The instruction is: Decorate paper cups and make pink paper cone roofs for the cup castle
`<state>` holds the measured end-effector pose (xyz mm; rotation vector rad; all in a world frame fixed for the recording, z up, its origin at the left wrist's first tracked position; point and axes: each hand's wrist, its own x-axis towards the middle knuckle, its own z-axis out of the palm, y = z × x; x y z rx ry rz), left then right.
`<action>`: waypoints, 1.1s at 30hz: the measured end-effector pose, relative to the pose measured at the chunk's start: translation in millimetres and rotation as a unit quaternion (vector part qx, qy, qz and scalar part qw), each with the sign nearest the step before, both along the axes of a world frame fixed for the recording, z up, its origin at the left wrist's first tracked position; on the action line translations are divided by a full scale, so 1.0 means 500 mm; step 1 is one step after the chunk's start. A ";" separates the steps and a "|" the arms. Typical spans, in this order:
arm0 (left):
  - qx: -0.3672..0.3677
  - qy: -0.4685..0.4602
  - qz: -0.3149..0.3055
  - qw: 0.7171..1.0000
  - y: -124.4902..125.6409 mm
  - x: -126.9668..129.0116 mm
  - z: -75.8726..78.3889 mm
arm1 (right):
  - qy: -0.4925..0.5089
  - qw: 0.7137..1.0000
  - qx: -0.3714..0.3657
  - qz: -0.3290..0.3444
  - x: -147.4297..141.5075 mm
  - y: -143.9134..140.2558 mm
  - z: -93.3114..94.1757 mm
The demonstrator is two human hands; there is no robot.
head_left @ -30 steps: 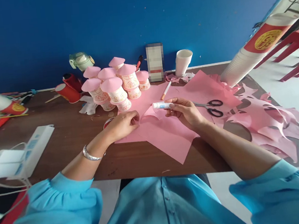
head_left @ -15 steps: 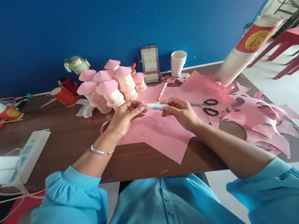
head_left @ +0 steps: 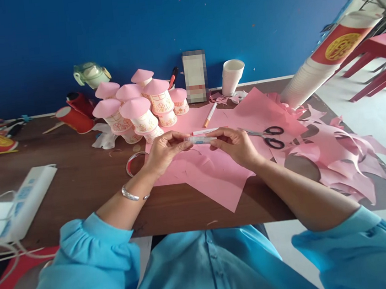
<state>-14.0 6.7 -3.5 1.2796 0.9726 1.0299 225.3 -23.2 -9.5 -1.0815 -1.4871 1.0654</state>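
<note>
the glue stick (head_left: 200, 139) is a thin white tube with a small blue label. it lies level in the air, held at both ends, just above the pink paper sheet (head_left: 217, 178) on the table.

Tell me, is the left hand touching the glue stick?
Touching. The head view shows the left hand with its fingertips pinching one end of the glue stick.

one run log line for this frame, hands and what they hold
left hand: grip on glue stick end | right hand: grip on other end | under: pink paper | nearby: scissors
</note>
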 end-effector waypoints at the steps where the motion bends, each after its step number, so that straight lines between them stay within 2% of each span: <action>1: 0.008 0.003 0.000 1.000 -0.001 0.001 -0.001 | 0.004 1.000 -0.009 -0.002 -0.002 -0.001 -0.002; 5: 0.035 0.014 -0.012 0.999 -0.003 0.002 0.002 | 0.026 0.999 -0.047 0.010 -0.012 -0.003 -0.004; 8: 0.073 0.049 -0.040 0.995 -0.001 0.000 0.009 | 0.009 0.999 -0.035 0.007 -0.006 0.004 -0.003; 10: 0.122 0.096 -0.040 0.987 0.003 -0.006 0.010 | -0.040 0.998 0.008 -0.040 0.013 0.020 -0.005; 11: 0.155 0.132 -0.029 0.979 0.005 -0.011 0.009 | -0.081 0.992 0.040 -0.086 0.028 0.032 -0.008; 13: 0.223 0.228 -0.009 0.948 0.008 -0.023 0.004 | -0.173 0.965 0.087 -0.177 0.067 0.060 -0.019; 16: 0.275 0.356 -0.060 0.891 0.005 -0.037 -0.003 | -0.313 0.903 0.105 -0.277 0.126 0.101 -0.045; 19: 0.271 0.418 -0.127 0.858 -0.008 -0.038 -0.004 | -0.403 0.858 0.102 -0.302 0.155 0.119 -0.065; 23: 0.255 0.487 -0.153 0.821 -0.027 -0.028 0.002 | -0.438 0.845 0.151 -0.268 0.132 0.100 -0.053; 27: 0.268 0.497 -0.179 0.806 -0.037 -0.023 0.004 | -0.427 0.869 0.187 -0.167 0.076 0.055 -0.023; 30: 0.270 0.491 -0.185 0.807 -0.038 -0.021 0.005 | -0.418 0.886 0.189 -0.063 0.042 0.023 -0.012; 33: 0.248 0.460 -0.181 0.833 -0.038 -0.022 0.004 | -0.421 0.893 0.160 0.012 0.023 0.001 -0.005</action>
